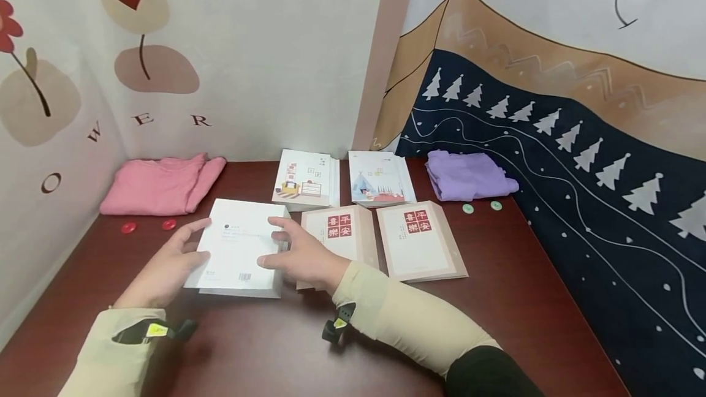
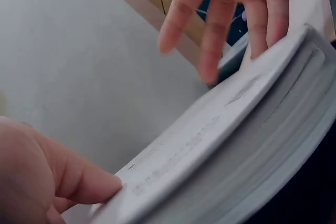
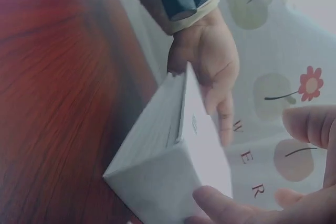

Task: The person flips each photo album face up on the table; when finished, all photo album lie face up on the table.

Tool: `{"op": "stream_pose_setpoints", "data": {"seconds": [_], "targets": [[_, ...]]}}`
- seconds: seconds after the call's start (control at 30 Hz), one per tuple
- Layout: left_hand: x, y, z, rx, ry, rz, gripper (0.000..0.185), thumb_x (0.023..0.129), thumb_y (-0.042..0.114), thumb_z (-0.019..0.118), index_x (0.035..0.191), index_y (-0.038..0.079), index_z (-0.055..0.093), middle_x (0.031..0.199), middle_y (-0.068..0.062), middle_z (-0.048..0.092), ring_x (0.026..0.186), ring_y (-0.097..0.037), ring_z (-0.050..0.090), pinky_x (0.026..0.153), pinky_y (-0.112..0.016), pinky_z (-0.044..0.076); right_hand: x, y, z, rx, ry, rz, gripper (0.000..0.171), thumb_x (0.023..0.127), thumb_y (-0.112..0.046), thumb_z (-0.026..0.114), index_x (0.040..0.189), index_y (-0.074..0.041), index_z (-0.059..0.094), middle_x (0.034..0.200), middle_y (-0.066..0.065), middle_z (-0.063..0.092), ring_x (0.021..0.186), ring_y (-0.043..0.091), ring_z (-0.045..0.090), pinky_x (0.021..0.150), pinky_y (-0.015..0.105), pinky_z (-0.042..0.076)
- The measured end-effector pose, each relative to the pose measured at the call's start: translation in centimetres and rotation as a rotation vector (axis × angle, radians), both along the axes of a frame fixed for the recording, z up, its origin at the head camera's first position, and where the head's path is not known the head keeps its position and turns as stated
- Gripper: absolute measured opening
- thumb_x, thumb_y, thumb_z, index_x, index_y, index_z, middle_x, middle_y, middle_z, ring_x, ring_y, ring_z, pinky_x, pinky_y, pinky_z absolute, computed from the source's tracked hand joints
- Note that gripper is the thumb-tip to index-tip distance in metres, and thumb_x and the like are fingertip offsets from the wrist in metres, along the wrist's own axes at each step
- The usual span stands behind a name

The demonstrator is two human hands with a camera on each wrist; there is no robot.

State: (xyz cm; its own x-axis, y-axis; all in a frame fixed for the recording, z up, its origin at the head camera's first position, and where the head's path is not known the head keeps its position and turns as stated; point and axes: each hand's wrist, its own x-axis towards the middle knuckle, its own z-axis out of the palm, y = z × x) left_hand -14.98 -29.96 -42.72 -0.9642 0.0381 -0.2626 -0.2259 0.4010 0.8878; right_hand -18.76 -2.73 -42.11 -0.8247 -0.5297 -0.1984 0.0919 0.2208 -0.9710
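A thick white book [image 1: 238, 238] lies between my two hands, its face with small print and a barcode turned up. My left hand [image 1: 171, 262] holds it at the left edge; in the left wrist view the thumb [image 2: 94, 182] presses near the corner of the cover. At the right edge is my right hand [image 1: 306, 253], fingers spread and fairly straight, one fingertip [image 3: 207, 198] against the spine side in the right wrist view. Just right of it are two beige books [image 1: 361, 231] [image 1: 421, 244] with red character squares, the nearer one partly behind my right hand.
Two white illustrated books [image 1: 306, 179] [image 1: 377, 179] stand farther back by the wall. A folded pink cloth [image 1: 154, 185] is at back left with two red buttons [image 1: 129, 228] before it. A folded purple cloth [image 1: 469, 176] and two green buttons [image 1: 467, 208] are at back right.
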Motion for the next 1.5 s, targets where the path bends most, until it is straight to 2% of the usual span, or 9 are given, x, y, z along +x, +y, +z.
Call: {"op": "stream_pose_setpoints", "data": {"seconds": [0.2, 0.37, 0.53, 0.7, 0.93, 1.07, 1.17, 1.33, 1.5], "targets": [[0.5, 0.5, 1.4, 0.264, 0.159, 0.057, 0.063, 0.112, 0.012, 0.046, 0.167, 0.022, 0.017, 0.127, -0.013, 0.052, 0.092, -0.007, 0.066, 0.075, -0.026, 0.06, -0.1, -0.3, 0.0, -0.076, -0.078, 0.03, 0.081, 0.092, -0.014, 0.079, 0.162, -0.025, 0.039, 0.161, 0.011, 0.047, 0.146, 0.021, 0.048, 0.108, 0.032, 0.052], [0.4, 1.2, 2.1, 0.433, 0.264, -0.034, 0.048, 0.113, 0.011, 0.046, 0.157, 0.021, 0.03, 0.116, 0.008, 0.064, 0.098, -0.006, 0.069, 0.077, -0.023, 0.059, -0.3, -0.5, -0.3, -0.185, -0.173, 0.044, 0.078, 0.098, -0.015, 0.074, 0.164, -0.025, 0.033, 0.159, 0.015, 0.048, 0.138, 0.021, 0.056, 0.109, 0.042, 0.053], [0.4, 2.5, 2.2, 0.264, 0.246, -0.119, 0.048, 0.114, 0.02, 0.044, 0.16, 0.014, 0.031, 0.125, 0.015, 0.064, 0.109, -0.001, 0.068, 0.085, -0.023, 0.058, 0.0, -1.0, -0.2, -0.361, -0.238, 0.015, 0.079, 0.107, -0.018, 0.061, 0.17, -0.027, 0.014, 0.158, 0.024, 0.046, 0.139, 0.036, 0.057, 0.113, 0.053, 0.048], [0.5, 3.3, 1.7, 0.092, 0.198, -0.148, 0.056, 0.114, 0.024, 0.045, 0.162, 0.001, 0.027, 0.143, -0.012, 0.062, 0.116, 0.004, 0.06, 0.094, -0.022, 0.053, 0.3, -1.4, 0.0, -0.455, -0.221, -0.013, 0.087, 0.106, -0.012, 0.058, 0.171, -0.03, 0.002, 0.157, 0.026, 0.046, 0.136, 0.039, 0.058, 0.112, 0.055, 0.048], [0.9, 3.1, 1.4, -0.009, 0.169, -0.154, 0.058, 0.114, 0.03, 0.048, 0.162, 0.004, 0.031, 0.148, -0.022, 0.06, 0.122, 0.004, 0.054, 0.105, -0.036, 0.047, 1.1, -0.7, 0.7, -0.154, -0.014, -0.15, 0.099, 0.093, -0.015, 0.073, 0.171, -0.027, 0.012, 0.162, 0.015, 0.042, 0.135, 0.022, 0.053, 0.115, 0.043, 0.045], [1.3, 2.6, 1.2, -0.044, 0.165, -0.174, 0.058, 0.114, 0.032, 0.048, 0.162, 0.004, 0.033, 0.145, -0.018, 0.065, 0.122, 0.008, 0.054, 0.099, -0.024, 0.047, 1.6, -0.3, 1.1, -0.046, 0.061, -0.216, 0.103, 0.089, -0.021, 0.076, 0.17, -0.027, 0.014, 0.169, 0.013, 0.029, 0.146, 0.024, 0.04, 0.123, 0.047, 0.033], [1.3, 2.5, 0.9, -0.047, 0.15, -0.177, 0.058, 0.114, 0.03, 0.048, 0.162, 0.002, 0.033, 0.149, -0.022, 0.06, 0.13, -0.005, 0.055, 0.097, -0.02, 0.048, 1.7, -0.4, 1.1, -0.05, 0.057, -0.242, 0.103, 0.088, -0.019, 0.076, 0.17, -0.024, 0.014, 0.167, 0.015, 0.032, 0.144, 0.025, 0.041, 0.124, 0.048, 0.032], [1.0, 2.4, 0.5, -0.107, 0.065, -0.1, 0.066, 0.113, 0.032, 0.048, 0.166, 0.002, 0.023, 0.167, -0.031, 0.029, 0.15, -0.047, 0.032, 0.117, -0.059, 0.039, 1.5, -0.8, 0.5, -0.066, -0.052, -0.271, 0.099, 0.089, -0.016, 0.075, 0.169, -0.024, 0.018, 0.162, 0.015, 0.042, 0.14, 0.025, 0.046, 0.123, 0.048, 0.033], [0.9, 2.2, 0.2, -0.174, 0.024, -0.044, 0.07, 0.112, 0.036, 0.046, 0.168, 0.004, 0.019, 0.169, -0.034, 0.019, 0.151, -0.052, 0.025, 0.115, -0.072, 0.028, 0.9, -1.3, -0.4, -0.042, -0.079, -0.235, 0.097, 0.09, -0.015, 0.076, 0.169, -0.022, 0.021, 0.167, 0.013, 0.036, 0.147, 0.024, 0.039, 0.126, 0.049, 0.029]]}}
